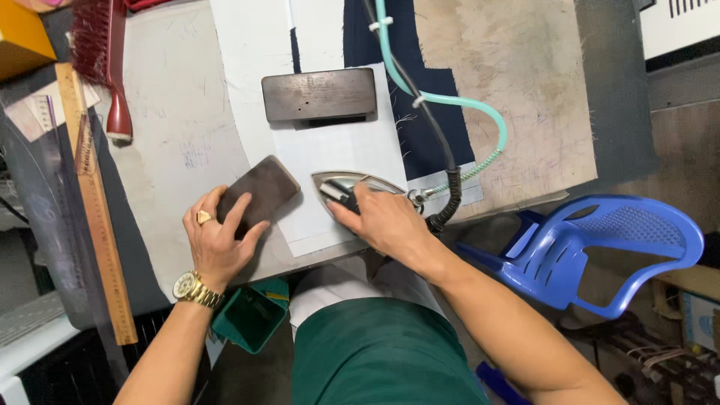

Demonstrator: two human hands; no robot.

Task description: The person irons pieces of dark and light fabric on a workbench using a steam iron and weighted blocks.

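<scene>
2 dark blocks: left hand point(217, 240) fingers hold 1 block point(259, 193); right hand point(386, 221) grips 1 iron point(352, 186).

Bright, even overhead light; soft short shadows; sharp centre; slight wide-angle bending at edges.
</scene>
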